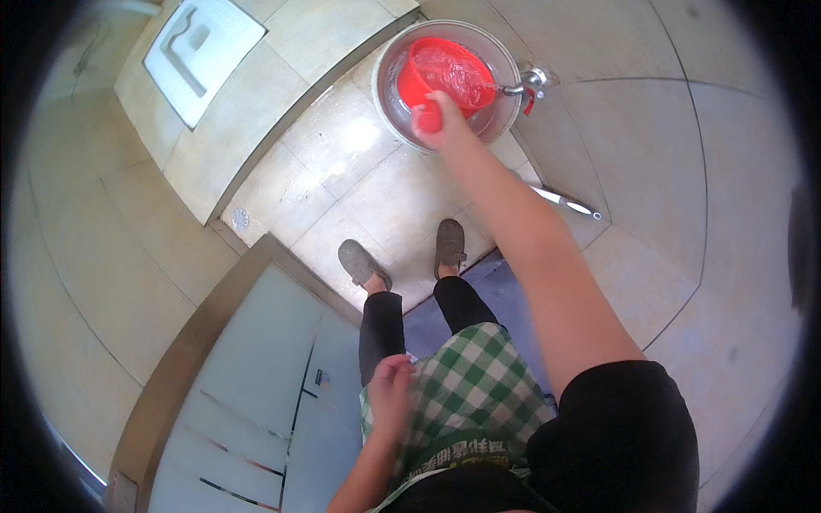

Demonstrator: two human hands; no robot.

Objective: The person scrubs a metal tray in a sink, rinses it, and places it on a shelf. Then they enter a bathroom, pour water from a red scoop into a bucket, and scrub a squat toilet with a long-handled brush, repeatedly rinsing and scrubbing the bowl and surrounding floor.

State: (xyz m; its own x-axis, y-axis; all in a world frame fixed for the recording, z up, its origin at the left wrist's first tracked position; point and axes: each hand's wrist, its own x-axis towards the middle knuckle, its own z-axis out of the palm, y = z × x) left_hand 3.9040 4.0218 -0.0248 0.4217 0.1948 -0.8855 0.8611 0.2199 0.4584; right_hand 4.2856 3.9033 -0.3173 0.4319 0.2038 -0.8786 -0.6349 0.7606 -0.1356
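My right hand is shut on the handle of a red plastic water dipper. The dipper's bowl sits inside the rim of a large round metal basin, and churning water fills part of it. From the wall tap, which has a red lever, a stream runs into the dipper. My left hand hangs by the green-and-white checked apron, its fingers curled; whether anything is inside them cannot be made out.
A white squat toilet is set in a raised tiled step. A floor drain lies below the step. A white-and-grey handle leans by the right wall. At lower left stands a frosted glass door. The floor tiles look wet.
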